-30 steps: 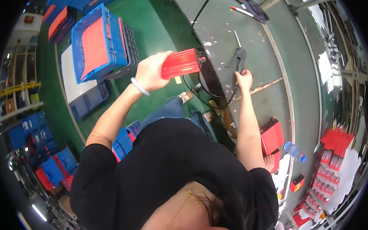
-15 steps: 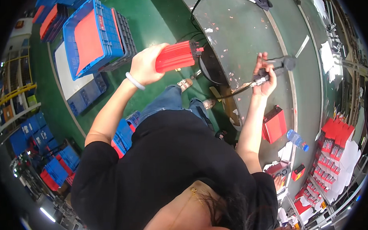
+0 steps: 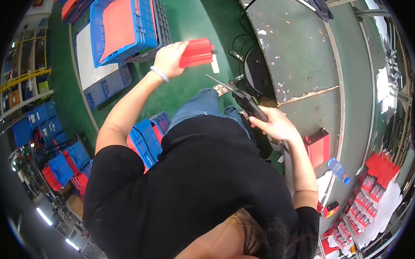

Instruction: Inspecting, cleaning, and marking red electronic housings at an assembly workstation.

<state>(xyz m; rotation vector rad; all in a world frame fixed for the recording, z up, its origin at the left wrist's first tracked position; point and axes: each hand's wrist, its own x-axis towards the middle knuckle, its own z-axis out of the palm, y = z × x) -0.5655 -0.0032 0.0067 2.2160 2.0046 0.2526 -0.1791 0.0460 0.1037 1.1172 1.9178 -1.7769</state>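
Note:
My left hand [image 3: 170, 60] is closed around one end of a red finned metal case [image 3: 195, 53], held out over the floor near a stack of blue crates [image 3: 144, 29]. The free end of the case carries small black fittings. In my right hand [image 3: 279, 123] is a black air blow gun [image 3: 246, 103], gripped by its handle beside the bench edge. Its thin metal nozzle slants up and left toward the case, without touching it.
A green-topped bench [image 3: 301, 57] runs along the right, with a black round stool [image 3: 259, 73] by its edge. On it are a red case [image 3: 319, 148], a plastic bottle [image 3: 338, 169], and a dark cloth [image 3: 320, 7]. Several red units [image 3: 371, 183] line the far right.
My right hand has brought the blow gun from over the bench to the left and down, its nozzle now toward the case. My left hand still grips the case, with its wrist turned slightly.

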